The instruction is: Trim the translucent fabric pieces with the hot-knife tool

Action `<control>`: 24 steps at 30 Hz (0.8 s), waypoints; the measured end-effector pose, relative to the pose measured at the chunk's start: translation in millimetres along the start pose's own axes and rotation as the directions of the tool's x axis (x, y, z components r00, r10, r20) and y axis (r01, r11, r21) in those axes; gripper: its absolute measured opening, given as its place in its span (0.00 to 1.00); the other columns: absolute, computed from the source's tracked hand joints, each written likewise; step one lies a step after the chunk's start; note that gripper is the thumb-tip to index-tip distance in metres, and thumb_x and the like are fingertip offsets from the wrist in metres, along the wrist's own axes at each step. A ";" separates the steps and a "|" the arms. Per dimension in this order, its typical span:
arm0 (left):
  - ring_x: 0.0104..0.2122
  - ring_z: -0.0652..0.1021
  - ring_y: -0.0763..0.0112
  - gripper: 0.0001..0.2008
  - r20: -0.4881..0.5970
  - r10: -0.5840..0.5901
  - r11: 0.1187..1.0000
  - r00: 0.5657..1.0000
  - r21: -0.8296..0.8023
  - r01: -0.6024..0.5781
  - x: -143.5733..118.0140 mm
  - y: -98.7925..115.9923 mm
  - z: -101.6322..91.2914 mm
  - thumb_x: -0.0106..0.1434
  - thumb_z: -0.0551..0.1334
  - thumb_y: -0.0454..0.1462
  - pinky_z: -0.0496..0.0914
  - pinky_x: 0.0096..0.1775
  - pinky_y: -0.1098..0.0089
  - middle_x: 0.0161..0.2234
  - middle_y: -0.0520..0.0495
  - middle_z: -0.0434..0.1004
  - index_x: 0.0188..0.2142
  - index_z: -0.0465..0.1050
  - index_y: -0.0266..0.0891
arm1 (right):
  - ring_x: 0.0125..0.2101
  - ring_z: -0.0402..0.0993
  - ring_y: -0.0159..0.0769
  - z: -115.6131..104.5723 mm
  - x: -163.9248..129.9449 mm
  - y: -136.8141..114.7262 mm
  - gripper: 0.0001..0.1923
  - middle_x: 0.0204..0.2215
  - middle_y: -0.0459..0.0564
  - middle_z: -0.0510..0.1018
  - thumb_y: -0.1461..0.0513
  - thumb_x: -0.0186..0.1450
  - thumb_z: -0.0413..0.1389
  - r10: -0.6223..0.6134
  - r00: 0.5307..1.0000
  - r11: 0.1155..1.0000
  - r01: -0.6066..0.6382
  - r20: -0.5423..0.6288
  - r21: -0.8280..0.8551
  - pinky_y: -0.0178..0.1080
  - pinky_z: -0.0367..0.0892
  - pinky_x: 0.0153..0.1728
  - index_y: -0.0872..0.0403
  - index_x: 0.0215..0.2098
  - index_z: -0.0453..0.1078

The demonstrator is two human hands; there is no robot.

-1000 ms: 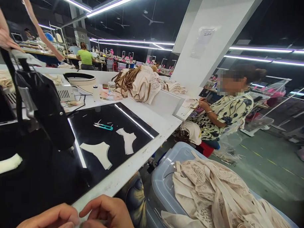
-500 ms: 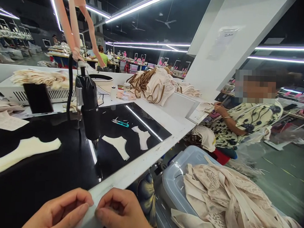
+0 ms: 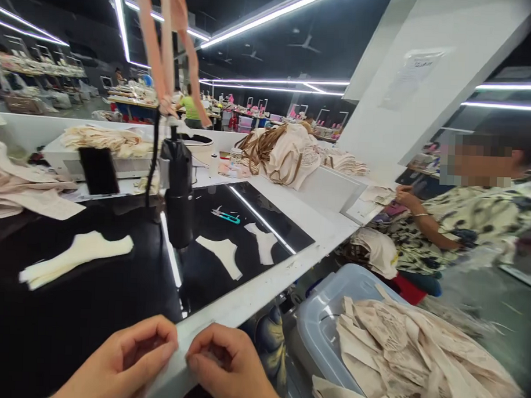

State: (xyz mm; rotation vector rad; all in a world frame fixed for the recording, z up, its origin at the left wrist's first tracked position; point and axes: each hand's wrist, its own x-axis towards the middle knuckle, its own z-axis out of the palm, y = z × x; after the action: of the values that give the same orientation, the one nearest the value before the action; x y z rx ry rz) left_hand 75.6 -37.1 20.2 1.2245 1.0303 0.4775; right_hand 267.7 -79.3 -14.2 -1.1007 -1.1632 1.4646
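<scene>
Panning left brings the cream fabric piece (image 3: pixel 80 253), centre left on the black tabletop (image 3: pixel 127 293), wholly into frame, outline readable. Left hand (image 3: pixel 129 357) and right hand (image 3: pixel 234 360) stay apart, lower centre; grip contents indiscernible.

Worktable, white-topped (image 3: pixel 242 297), with a glossy black rectangular panel (image 3: pixel 82 317) across most of its near surface. On the panel: one stack of cream, curved cut pieces (image 3: pixel 85 253), left; two separate off-white, flared cut pieces (image 3: pixel 224 254) (image 3: pixel 263 239), right; one pair of teal-handled metal thread snips (image 3: pixel 226 215), open-bladed, behind them. On the white top, rear: one low white box (image 3: pixel 61 166); one small white bottle (image 3: pixel 213 167); one heap of cream lace garments with brown straps (image 3: pixel 293 153).
</scene>
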 end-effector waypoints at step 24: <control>0.18 0.55 0.80 0.17 -0.102 -0.052 0.998 0.993 -0.038 0.048 -14.3 20.9 -15.4 0.58 0.69 0.49 0.46 0.19 0.76 0.19 0.61 0.60 0.32 0.68 0.40 | 0.20 0.63 0.29 -17.5 -1.7 -24.9 0.28 0.18 0.41 0.67 0.38 0.58 0.65 0.073 0.996 0.995 -0.076 -0.040 -0.068 0.31 0.63 0.20 0.54 0.32 0.74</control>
State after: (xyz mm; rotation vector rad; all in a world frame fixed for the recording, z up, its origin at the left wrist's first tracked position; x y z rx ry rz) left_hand 60.0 -33.4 45.1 1.1496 1.1335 0.5223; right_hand 288.3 -75.6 7.9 -1.2264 -1.1652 1.4633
